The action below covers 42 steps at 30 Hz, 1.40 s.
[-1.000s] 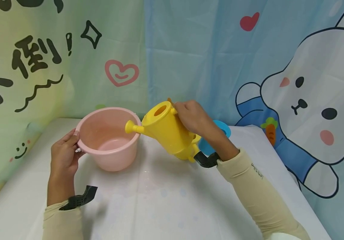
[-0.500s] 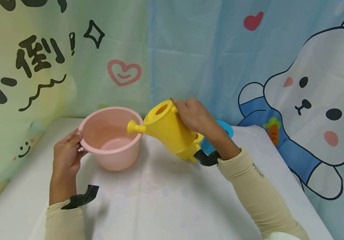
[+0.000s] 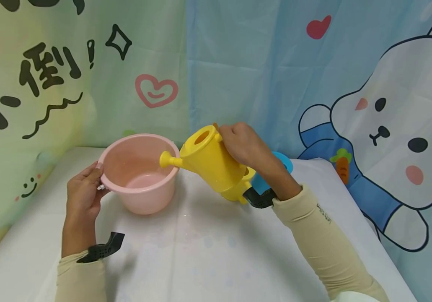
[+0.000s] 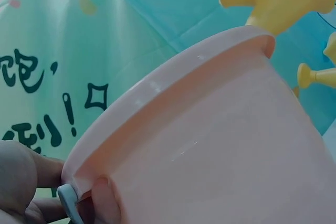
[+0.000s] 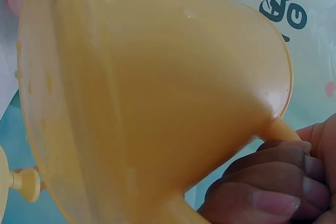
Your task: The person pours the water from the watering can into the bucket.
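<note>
My left hand [image 3: 84, 193] grips the rim of a pink plastic bucket [image 3: 146, 201] at its left side, beside a small pale handle fitting [image 4: 68, 200]. The fingers of my right hand [image 3: 243, 144] are curled round the handle of a yellow watering can [image 3: 216, 163]. The can is held tilted to the left, its spout [image 3: 168, 160] reaching over the bucket's right rim. In the right wrist view the can's body [image 5: 173, 87] fills most of the picture. Whether any water is flowing cannot be made out.
Behind the right forearm stands a partly hidden blue container [image 3: 284, 161]. Close to it is another yellow piece with a spout [image 4: 317, 75]. A white cloth [image 3: 200, 260] with wet spots covers the table. Printed curtains [image 3: 231, 63] hang along the back.
The head view has shifted slightly, so everything sits a little farther right. Both hands, the bucket and the tilted watering can keep nearly the same places relative to each other.
</note>
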{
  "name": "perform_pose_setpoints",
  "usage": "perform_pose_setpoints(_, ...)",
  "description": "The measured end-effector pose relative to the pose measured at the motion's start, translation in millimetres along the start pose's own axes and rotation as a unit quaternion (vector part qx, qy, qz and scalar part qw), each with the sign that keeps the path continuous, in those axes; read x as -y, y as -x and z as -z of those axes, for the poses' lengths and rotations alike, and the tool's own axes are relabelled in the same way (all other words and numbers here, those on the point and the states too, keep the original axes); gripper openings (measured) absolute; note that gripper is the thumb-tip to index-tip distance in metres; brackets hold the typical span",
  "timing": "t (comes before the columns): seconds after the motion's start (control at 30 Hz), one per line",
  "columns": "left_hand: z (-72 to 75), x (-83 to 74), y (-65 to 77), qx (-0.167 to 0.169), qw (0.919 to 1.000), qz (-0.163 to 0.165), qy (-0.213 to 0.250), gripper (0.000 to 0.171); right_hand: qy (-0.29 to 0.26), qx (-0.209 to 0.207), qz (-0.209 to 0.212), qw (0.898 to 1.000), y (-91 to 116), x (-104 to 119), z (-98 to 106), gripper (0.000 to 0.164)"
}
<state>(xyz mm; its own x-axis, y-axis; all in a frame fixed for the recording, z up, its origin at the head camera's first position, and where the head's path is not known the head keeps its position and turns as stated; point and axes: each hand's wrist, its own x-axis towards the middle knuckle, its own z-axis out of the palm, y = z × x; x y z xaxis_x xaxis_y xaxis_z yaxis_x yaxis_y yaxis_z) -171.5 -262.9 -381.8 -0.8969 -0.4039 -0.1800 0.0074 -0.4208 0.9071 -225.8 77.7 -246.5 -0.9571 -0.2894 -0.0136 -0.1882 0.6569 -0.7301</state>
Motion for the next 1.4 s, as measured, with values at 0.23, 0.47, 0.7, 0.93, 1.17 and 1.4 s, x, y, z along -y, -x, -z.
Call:
perform_pose_setpoints(0.23,-3.5,0.0,-0.5,-0.046,0.9969,-0.002,-0.063,0.053,0.000,0.004,0.001,1.000,0.4,-1.1,-0.6,0.054)
perform_pose_setpoints(0.47,-5.5,-1.3,-1.3,-0.055,0.9918,0.009,-0.115,0.051,0.002,0.002,0.003,1.000,0.3,-0.4,-0.4,0.054)
perform_pose_setpoints(0.7,-5.2,-0.1,-0.5,-0.052,0.9928,-0.002,-0.108,0.052,0.004,0.002,0.002,1.000,-0.1,0.3,-1.2,0.055)
perform_pose_setpoints(0.93,-5.5,0.5,0.5,-0.056,0.9928,-0.004,-0.106,0.050,0.002,0.002,0.000,1.000,0.4,3.3,-0.9,0.053)
perform_pose_setpoints(1.17,-6.5,1.1,0.7,-0.056,0.9934,-0.009,-0.100,0.048,0.006,0.009,-0.003,1.000,-0.6,6.3,-0.1,0.052)
perform_pose_setpoints(1.4,-6.0,0.9,0.5,-0.056,0.9924,-0.005,-0.110,0.049,0.023,0.020,-0.007,1.000,-2.6,10.3,0.1,0.053)
